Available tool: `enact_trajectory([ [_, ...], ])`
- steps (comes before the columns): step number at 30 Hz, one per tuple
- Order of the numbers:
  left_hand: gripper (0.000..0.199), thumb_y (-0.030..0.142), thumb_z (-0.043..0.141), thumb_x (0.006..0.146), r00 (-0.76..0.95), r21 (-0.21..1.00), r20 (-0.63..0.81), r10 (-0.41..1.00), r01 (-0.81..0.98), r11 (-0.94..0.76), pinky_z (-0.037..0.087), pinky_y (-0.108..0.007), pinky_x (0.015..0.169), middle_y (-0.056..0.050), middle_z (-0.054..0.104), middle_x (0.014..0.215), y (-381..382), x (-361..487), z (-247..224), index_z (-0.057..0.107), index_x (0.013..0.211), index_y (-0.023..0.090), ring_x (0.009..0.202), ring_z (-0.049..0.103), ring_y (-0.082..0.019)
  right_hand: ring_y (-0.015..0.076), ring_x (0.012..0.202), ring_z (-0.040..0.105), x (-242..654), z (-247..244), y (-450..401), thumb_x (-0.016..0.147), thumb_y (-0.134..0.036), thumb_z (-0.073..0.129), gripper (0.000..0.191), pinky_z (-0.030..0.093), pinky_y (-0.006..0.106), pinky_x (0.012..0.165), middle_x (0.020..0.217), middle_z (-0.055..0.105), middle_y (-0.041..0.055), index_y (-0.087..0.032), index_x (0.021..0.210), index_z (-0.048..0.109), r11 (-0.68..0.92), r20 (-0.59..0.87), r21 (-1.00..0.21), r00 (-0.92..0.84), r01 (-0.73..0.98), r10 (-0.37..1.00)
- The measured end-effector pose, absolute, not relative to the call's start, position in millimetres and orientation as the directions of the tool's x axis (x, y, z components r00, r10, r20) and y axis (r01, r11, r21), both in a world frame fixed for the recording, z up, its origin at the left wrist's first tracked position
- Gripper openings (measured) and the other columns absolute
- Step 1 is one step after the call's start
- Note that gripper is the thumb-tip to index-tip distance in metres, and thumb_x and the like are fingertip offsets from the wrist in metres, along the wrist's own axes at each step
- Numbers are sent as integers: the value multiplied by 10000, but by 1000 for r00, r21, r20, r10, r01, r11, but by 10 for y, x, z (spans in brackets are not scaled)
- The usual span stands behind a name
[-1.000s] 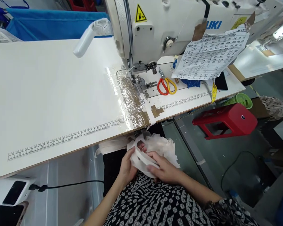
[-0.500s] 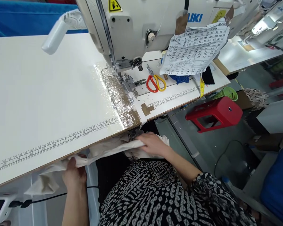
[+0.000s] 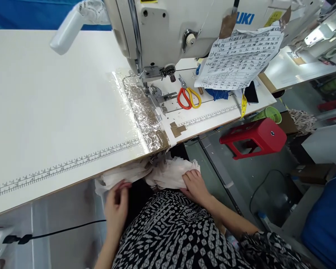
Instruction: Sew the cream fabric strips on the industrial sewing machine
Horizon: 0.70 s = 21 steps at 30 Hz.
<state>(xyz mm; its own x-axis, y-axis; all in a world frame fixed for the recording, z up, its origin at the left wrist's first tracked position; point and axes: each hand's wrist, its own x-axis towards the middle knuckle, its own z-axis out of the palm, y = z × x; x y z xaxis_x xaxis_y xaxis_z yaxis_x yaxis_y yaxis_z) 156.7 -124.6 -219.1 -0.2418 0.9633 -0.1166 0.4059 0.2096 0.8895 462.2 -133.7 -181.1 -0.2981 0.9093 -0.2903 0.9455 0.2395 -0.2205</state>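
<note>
Pale, thin cloth (image 3: pixel 168 172) lies bunched at my lap, partly beneath the front edge of the sewing table. My left hand (image 3: pixel 117 203) is at the cloth's left part, fingers curled and thumb close to the fingertips at its lower edge. On the right side of the bundle, my right hand (image 3: pixel 195 185) grips the cloth, fingers over it and thumb low. Part of the cloth is hidden under the tabletop. Above stands a white sewing machine (image 3: pixel 162 41), its needle area over the plate.
Red-and-yellow-handled scissors (image 3: pixel 189 98) lie beside the machine bed. A handwritten sheet (image 3: pixel 240 56) is taped to the machine. Printed rulers run along the table (image 3: pixel 58 112) edge. A yellow tape measure (image 3: pixel 243 105) hangs over it. A red stool (image 3: pixel 254 138) stands at right.
My left hand has moved right, bringing the cloth's left end closer in. The stretched strip is now gathered. My right hand has shifted slightly right and down. The view has tilted a little.
</note>
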Motion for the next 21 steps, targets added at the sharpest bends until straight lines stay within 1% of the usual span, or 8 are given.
enact_trajectory([
  [4, 519, 398, 586, 928, 485, 832, -73, 871, 511, -215, 538, -490, 1035, -166, 646, 1338, -1077, 1921, -2490, 516, 1399, 193, 1243, 618, -310, 293, 1055, 531, 4593, -1844, -1445, 829, -150, 602, 162, 391, 433, 980, 1115, 654, 142, -163, 990, 614, 176, -304, -365, -296, 914, 906],
  [7, 720, 291, 616, 890, 742, 726, 46, 669, 436, -533, 456, -554, 1120, -228, 475, 1521, -933, 2208, -2649, 333, 1537, 153, 1426, 444, -355, 286, 1001, 576, 4590, -1843, -1424, 790, -145, 561, 150, 439, 424, 914, 1033, 671, 140, -175, 937, 572, 6, -378, -442, -192, 897, 906],
  [9, 777, 243, 611, 874, 803, 663, 79, 590, 400, -633, 414, -575, 1150, -242, 439, 1544, -850, 2378, -2647, 269, 1562, 125, 1451, 404, -361, 248, 866, 614, 4590, -1814, -1390, 808, -178, 540, 136, 478, 369, 782, 909, 676, 97, -186, 943, 531, -78, -404, -443, -121, 893, 907],
  [11, 706, 210, 582, 867, 835, 650, 112, 538, 348, -675, 400, -564, 1162, -222, 555, 1441, -780, 2512, -2577, 345, 1526, 118, 1367, 506, -335, 191, 711, 621, 4607, -1740, -1356, 836, -205, 515, 164, 481, 301, 646, 812, 668, 31, -201, 997, 484, -236, -514, -569, -116, 788, 850],
  [13, 570, 170, 545, 842, 834, 680, 173, 524, 283, -676, 426, -532, 1148, -158, 702, 1193, -732, 2588, -2463, 503, 1409, 137, 1153, 649, -287, 154, 603, 604, 4655, -1611, -1331, 850, -252, 516, 222, 475, 266, 561, 782, 659, -18, -219, 1054, 436, -463, -662, -698, -247, 546, 708],
  [15, 475, 128, 522, 784, 791, 709, 230, 567, 263, -654, 526, -456, 1035, -102, 735, 998, -711, 2578, -2310, 615, 1249, 161, 957, 698, -250, 150, 597, 606, 4732, -1438, -1313, 838, -330, 576, 285, 481, 267, 546, 812, 652, -26, -228, 1058, 425, -606, -704, -709, -405, 361, 583],
  [18, 474, 82, 490, 698, 733, 661, 254, 631, 344, -666, 580, -317, 708, -78, 737, 950, -742, 2332, -2012, 634, 1140, 176, 791, 705, -217, 180, 778, 630, 4823, -1170, -1268, 759, -366, 715, 357, 483, 275, 661, 919, 655, 13, -213, 1011, 514, -415, -651, -750, -465, 514, 600],
  [21, 574, 53, 470, 681, 638, 500, 317, 702, 516, -695, 563, -301, 655, -57, 754, 1041, -839, 1718, -1708, 592, 1218, 214, 845, 725, -219, 189, 863, 609, 4760, -986, -1151, 787, -291, 711, 286, 437, 265, 721, 942, 672, 28, -200, 1040, 614, -106, -584, -728, -532, 677, 613],
])
